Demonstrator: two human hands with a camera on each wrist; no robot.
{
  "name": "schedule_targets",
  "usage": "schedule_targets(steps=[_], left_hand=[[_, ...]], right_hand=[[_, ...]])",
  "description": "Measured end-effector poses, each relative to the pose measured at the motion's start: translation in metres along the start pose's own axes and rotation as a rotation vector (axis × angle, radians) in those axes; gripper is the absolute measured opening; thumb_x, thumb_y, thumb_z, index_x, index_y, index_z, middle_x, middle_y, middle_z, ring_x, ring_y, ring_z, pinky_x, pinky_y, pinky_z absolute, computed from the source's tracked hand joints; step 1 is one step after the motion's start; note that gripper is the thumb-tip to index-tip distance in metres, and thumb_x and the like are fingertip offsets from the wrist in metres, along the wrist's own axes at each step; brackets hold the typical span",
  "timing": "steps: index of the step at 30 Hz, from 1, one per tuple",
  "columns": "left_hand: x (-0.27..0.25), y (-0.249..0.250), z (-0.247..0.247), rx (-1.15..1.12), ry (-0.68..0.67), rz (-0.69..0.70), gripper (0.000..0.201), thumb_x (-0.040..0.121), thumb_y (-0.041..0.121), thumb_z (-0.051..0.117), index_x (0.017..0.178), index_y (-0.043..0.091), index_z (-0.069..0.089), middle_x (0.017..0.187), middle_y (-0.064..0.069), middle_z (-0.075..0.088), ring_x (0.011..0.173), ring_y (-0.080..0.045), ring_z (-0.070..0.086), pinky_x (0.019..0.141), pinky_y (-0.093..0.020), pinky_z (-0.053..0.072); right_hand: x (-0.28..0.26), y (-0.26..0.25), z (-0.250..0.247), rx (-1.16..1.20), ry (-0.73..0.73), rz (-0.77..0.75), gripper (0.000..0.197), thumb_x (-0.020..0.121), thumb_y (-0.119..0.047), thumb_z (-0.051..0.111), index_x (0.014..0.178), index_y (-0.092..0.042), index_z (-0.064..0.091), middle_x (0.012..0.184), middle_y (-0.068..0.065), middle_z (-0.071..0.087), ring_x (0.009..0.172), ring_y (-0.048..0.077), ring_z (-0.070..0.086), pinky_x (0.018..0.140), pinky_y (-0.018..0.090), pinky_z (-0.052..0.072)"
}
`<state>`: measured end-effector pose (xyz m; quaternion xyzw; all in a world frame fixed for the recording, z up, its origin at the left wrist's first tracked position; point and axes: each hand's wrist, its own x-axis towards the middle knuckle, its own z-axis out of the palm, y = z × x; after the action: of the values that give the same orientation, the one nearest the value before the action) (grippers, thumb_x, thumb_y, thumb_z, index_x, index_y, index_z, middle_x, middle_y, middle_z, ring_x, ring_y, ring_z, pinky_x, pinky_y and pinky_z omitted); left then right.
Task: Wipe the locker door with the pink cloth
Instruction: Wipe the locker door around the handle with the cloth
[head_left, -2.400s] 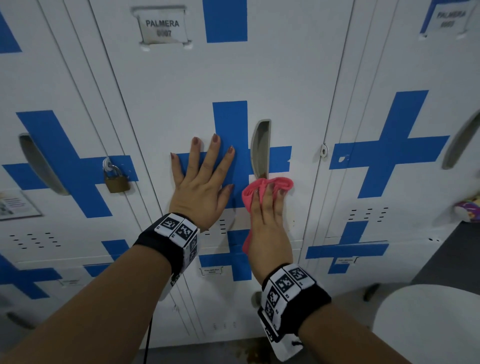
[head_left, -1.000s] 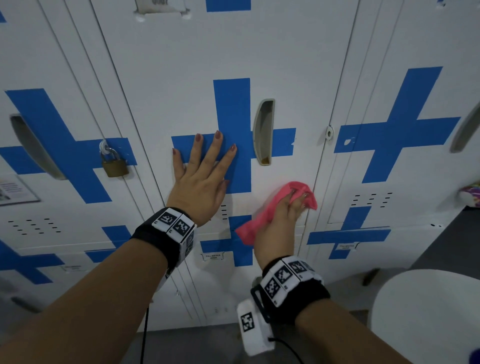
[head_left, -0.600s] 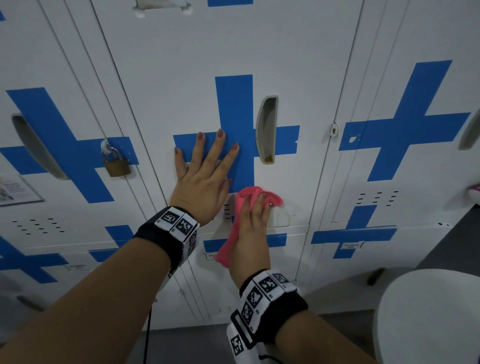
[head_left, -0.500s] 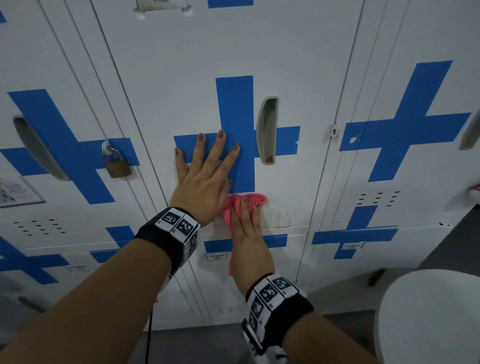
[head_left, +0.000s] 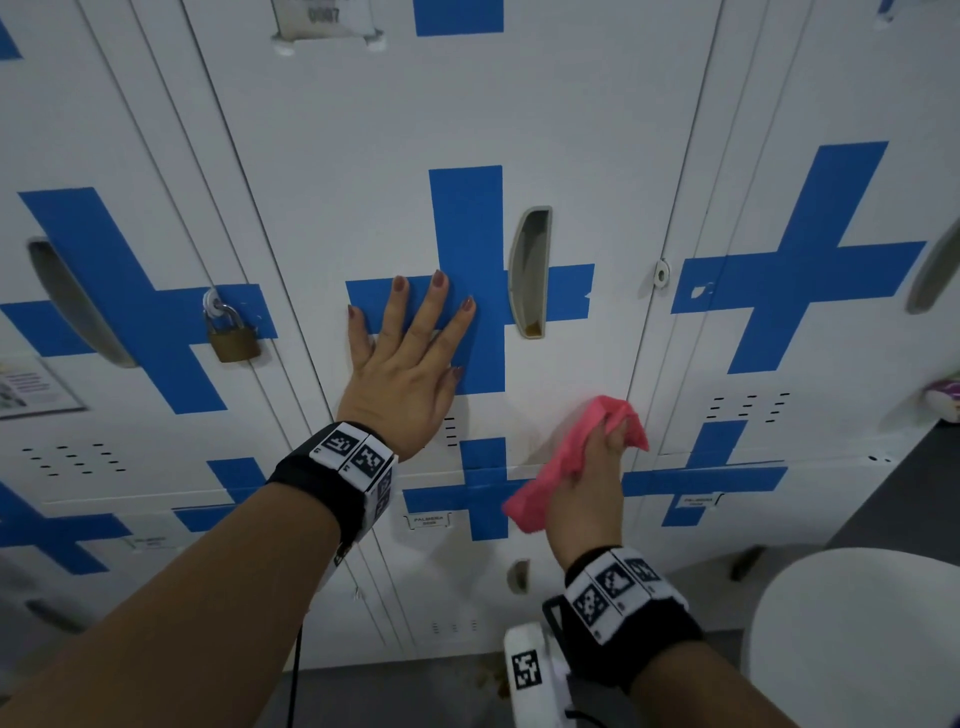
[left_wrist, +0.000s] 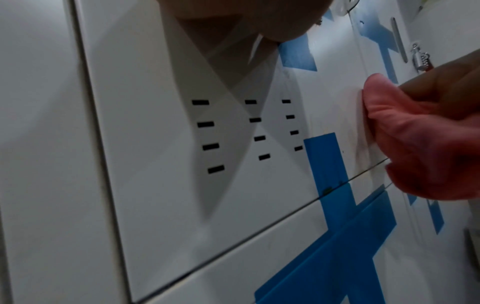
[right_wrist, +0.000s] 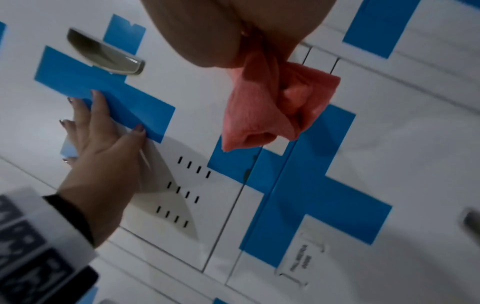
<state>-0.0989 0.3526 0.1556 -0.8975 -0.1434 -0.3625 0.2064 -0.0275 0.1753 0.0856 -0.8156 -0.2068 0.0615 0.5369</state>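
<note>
You face a bank of white lockers, and the locker door (head_left: 426, 130) in the middle fills most of the head view, crossed by a big blue cross (head_left: 467, 249) of tape. Just right of the cross's upright sits the recessed grey handle (head_left: 530, 270). To the right, near the floor, a white rounded object (head_left: 857, 639) shows at the frame's edge.

Your left hand (head_left: 405, 364) lies flat on the door, fingers straight and spread, fingertips on the left arm of the cross, holding nothing. Just right of its wrist are rows of small vent slots (left_wrist: 246, 131).

Your right hand (head_left: 592, 483) is lower and to the right, well apart from the left one, its fingers curled round the pink cloth (head_left: 576, 457). The bunched upper end of the cloth presses against the door's lower right corner, close to the seam with the next locker, while its loose end hangs down left past your palm.

On the locker to the left, a brass padlock (head_left: 231, 335) hangs from its hasp.
</note>
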Motion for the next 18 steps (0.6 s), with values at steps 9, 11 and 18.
schedule_targets(steps=[9, 11, 18], left_hand=[[0.0, 0.0, 0.001, 0.013, 0.017, -0.005, 0.07, 0.09, 0.032, 0.049, 0.149, 0.023, 0.014, 0.156, -0.003, 0.003, 0.144, -0.024, -0.02, 0.109, -0.05, -0.02], [0.0, 0.0, 0.001, 0.012, 0.024, -0.004, 0.07, 0.089, 0.031, 0.05, 0.149, 0.023, 0.015, 0.156, -0.004, 0.004, 0.145, -0.028, -0.011, 0.109, -0.049, -0.02], [0.0, 0.001, 0.001, 0.017, 0.04, -0.002, 0.069, 0.089, 0.032, 0.05, 0.149, 0.022, 0.017, 0.156, -0.005, 0.006, 0.142, -0.034, 0.001, 0.11, -0.051, -0.017]], right_hand=[[-0.003, -0.017, 0.026, 0.222, 0.009, 0.169, 0.074, 0.093, 0.009, 0.035, 0.151, -0.027, 0.006, 0.159, -0.002, -0.002, 0.14, 0.022, 0.027, 0.113, 0.041, 0.028], [-0.008, -0.019, 0.032, 0.236, -0.03, 0.149, 0.078, 0.092, 0.012, 0.034, 0.15, -0.027, 0.002, 0.158, -0.006, -0.01, 0.144, 0.02, 0.017, 0.115, 0.042, 0.023], [-0.02, -0.013, 0.033, 0.105, -0.083, 0.019, 0.067, 0.087, 0.006, 0.045, 0.148, -0.008, 0.02, 0.154, 0.015, 0.016, 0.136, 0.033, 0.029, 0.109, 0.04, 0.032]])
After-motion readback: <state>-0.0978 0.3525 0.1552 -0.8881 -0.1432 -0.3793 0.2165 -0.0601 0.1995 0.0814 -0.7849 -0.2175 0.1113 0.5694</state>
